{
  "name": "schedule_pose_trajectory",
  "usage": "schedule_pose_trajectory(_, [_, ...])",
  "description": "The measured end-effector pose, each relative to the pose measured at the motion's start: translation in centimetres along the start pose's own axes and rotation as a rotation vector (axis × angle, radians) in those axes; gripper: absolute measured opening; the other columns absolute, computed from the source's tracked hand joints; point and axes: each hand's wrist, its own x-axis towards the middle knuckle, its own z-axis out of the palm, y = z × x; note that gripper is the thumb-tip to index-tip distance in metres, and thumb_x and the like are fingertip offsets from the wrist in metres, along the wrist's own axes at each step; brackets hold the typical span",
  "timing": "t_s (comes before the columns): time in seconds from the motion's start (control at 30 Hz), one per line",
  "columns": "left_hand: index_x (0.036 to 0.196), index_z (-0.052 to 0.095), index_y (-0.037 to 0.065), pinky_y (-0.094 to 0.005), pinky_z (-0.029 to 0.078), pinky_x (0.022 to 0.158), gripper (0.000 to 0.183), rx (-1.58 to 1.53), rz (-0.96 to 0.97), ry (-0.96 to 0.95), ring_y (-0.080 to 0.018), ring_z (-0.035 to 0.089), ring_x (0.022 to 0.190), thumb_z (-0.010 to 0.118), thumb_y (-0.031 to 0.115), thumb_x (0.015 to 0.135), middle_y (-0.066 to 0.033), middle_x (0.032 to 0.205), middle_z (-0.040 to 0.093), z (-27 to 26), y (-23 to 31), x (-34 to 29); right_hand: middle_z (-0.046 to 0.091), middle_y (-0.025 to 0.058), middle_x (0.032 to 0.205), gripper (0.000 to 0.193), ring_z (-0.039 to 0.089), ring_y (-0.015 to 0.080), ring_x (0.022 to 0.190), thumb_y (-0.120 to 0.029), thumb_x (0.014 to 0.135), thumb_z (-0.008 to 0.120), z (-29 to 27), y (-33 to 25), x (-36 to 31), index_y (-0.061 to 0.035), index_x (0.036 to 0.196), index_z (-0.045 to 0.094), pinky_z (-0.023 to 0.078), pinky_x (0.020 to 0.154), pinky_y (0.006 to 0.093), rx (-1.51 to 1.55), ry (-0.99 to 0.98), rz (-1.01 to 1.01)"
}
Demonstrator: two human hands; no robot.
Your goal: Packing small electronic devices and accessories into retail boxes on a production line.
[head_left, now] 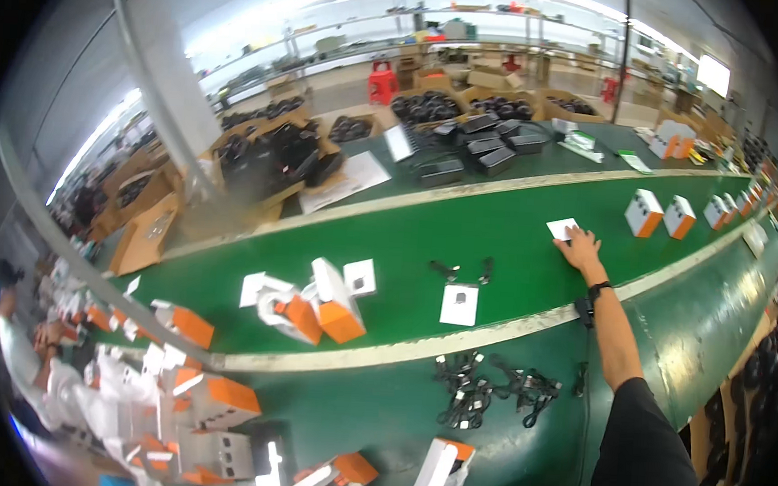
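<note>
My right hand reaches out over the green conveyor belt, its thumb and fingers at a small white leaflet. The fingers partly cover the leaflet's right side. A black band circles my right wrist. To the left on the belt lies another white leaflet with a dark square mark, and two short black cables lie just beyond it. On the near bench are piles of coiled black cables. My left hand is out of view.
White-and-orange boxes stand on the belt at right. Opened boxes sit at left, and more crowd the near bench. A metal post rises at left, where another person works. Black devices lie beyond the belt.
</note>
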Motion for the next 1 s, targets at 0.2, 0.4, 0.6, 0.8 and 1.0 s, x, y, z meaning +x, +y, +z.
schedule_pose_trajectory(0.2, [0.132, 0.073, 0.000, -0.0391, 0.060, 0.095, 0.053, 0.224, 0.092, 0.067, -0.0230, 0.075, 0.105, 0.093, 0.014, 0.085, -0.0115, 0.109, 0.080, -3.1, -2.0, -4.0, 0.077, 0.0094, 0.120, 0.030, 0.059, 0.0382, 0.132, -0.031, 0.088, 0.085, -2.4, -0.9, -4.0, -0.0110, 0.111, 0.083, 0.035, 0.115, 0.0670, 0.093, 0.151, -0.309])
schedule_pose_trajectory(0.4, [0.138, 0.050, 0.004, -0.0400, 0.058, 0.100, 0.086, -0.555, -0.100, 0.187, -0.0228, 0.066, 0.116, 0.104, 0.015, 0.072, -0.0127, 0.130, 0.061, -1.6, -3.5, -5.7, 0.074, 0.0091, 0.121, 0.030, 0.061, 0.0373, 0.128, -0.005, 0.084, 0.080, -8.0, -12.9, -12.0, -0.0100, 0.114, 0.083, 0.050, 0.110, 0.0521, 0.464, 0.261, -0.845])
schedule_pose_trajectory(0.6, [0.139, 0.047, 0.006, -0.0358, 0.060, 0.098, 0.100, -0.428, -0.122, 0.125, -0.0208, 0.065, 0.113, 0.108, 0.006, 0.060, -0.0076, 0.125, 0.058, -1.7, -3.6, -5.3, 0.069, 0.0211, 0.140, 0.039, 0.061, 0.0421, 0.133, -0.043, 0.084, 0.086, -7.0, -17.8, -13.2, -0.0111, 0.107, 0.087, 0.052, 0.112, 0.0495, 0.277, -0.368, -0.982])
schedule_pose_trajectory(0.8, [0.127, 0.073, -0.004, -0.0321, 0.062, 0.077, 0.051, 0.078, 0.091, 0.124, -0.0144, 0.073, 0.091, 0.095, 0.011, 0.084, -0.0054, 0.106, 0.079, -3.4, 0.8, -3.3, 0.069, 0.0297, 0.136, 0.052, 0.064, 0.0426, 0.131, -0.048, 0.067, 0.098, -5.0, -19.2, -9.1, -0.0016, 0.086, 0.083, 0.055, 0.107, 0.0467, 0.200, -0.442, -0.758])
schedule_pose_trajectory(1.0, [0.124, 0.073, -0.006, -0.0332, 0.063, 0.081, 0.054, 0.114, 0.091, 0.110, -0.0174, 0.075, 0.091, 0.098, 0.013, 0.080, -0.0088, 0.107, 0.080, -3.8, 0.4, -3.6, 0.079, 0.0233, 0.096, 0.050, 0.077, 0.0389, 0.090, -0.041, 0.061, 0.100, -3.1, -20.1, -6.9, -0.0015, 0.085, 0.081, 0.061, 0.084, 0.0482, 0.067, -0.680, -0.647])
